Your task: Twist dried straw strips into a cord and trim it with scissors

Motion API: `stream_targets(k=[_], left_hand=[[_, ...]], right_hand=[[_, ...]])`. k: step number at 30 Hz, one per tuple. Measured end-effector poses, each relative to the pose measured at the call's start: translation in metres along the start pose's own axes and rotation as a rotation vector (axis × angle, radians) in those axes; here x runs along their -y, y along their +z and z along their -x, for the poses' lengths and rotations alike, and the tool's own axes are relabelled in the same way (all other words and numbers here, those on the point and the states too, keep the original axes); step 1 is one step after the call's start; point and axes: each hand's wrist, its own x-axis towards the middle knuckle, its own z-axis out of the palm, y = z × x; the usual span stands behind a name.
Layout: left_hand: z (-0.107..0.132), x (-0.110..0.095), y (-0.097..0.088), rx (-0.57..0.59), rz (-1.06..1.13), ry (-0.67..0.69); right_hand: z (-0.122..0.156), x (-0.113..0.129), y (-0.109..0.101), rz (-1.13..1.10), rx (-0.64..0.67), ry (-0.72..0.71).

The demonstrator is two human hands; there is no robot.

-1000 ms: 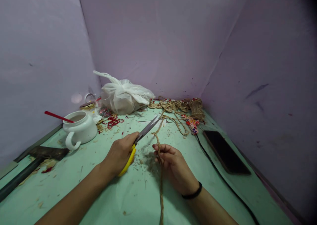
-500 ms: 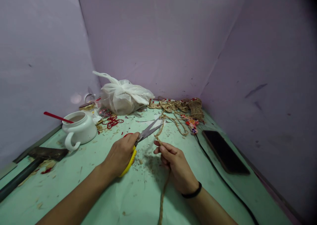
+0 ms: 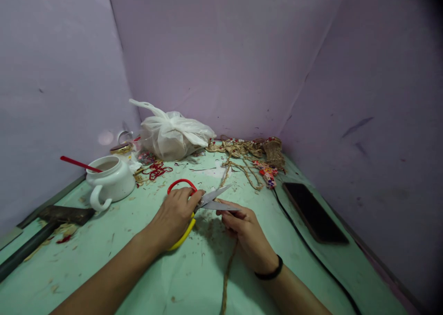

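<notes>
My left hand point(image 3: 178, 217) grips a pair of scissors point(image 3: 187, 232) with one red and one yellow handle loop. Their blades are parted and point right, close to the fingertips of my right hand point(image 3: 247, 229). Between those fingers I pinch a braided jute cord point(image 3: 225, 278), which hangs down toward the front edge of the view. Beyond the blades the cord runs on toward the back of the table. The blades partly cover the cord and my right fingertips, so I cannot tell whether they touch the cord.
On the left stand a white pot point(image 3: 112, 178) with a red stick and a hatchet-like tool point(image 3: 65, 215). Behind are a tied plastic bag point(image 3: 175, 137), red thread point(image 3: 157, 170) and jute pieces point(image 3: 238, 148). A phone point(image 3: 314, 213) and a black cable point(image 3: 308, 245) lie right.
The scissors have turned from pointing up and right to pointing right, and their blades have come down to my right fingertips. My right hand has barely moved.
</notes>
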Motion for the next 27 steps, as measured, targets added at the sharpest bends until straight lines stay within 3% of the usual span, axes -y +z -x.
stream_targets(k=[12,27], left_hand=[[0.0001,0.0027,0.0043,-0.053,-0.085,0.047],[-0.0001,-0.0001,0.0008,-0.016,-0.108,0.040]], right_hand=[[0.0028,0.0046,0.0031,0.041,-0.002,0.012],[0.0022,0.0031,0.0013,0.113,0.015,-0.014]])
